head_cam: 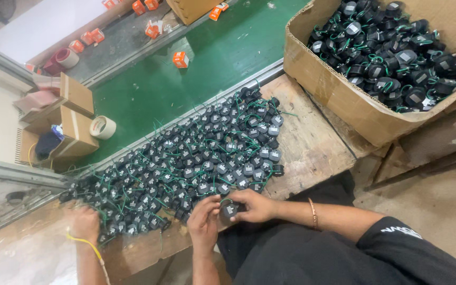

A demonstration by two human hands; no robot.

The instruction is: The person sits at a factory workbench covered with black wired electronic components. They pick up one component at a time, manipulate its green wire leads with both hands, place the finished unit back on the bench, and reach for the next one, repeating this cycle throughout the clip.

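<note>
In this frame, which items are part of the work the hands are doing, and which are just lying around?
In use:
- small black part with green wires, held between left hand and right hand
- spread of the same parts on the wooden bench
- cardboard box of parts

Lying about:
- tape roll
- orange packets on the green belt
- open small carton
- another person's hand at the pile's far end

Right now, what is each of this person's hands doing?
Left hand: closed on the small black wired part, gripping from below.
Right hand: closed on the same part, at the edge of the wooden bench.
</note>
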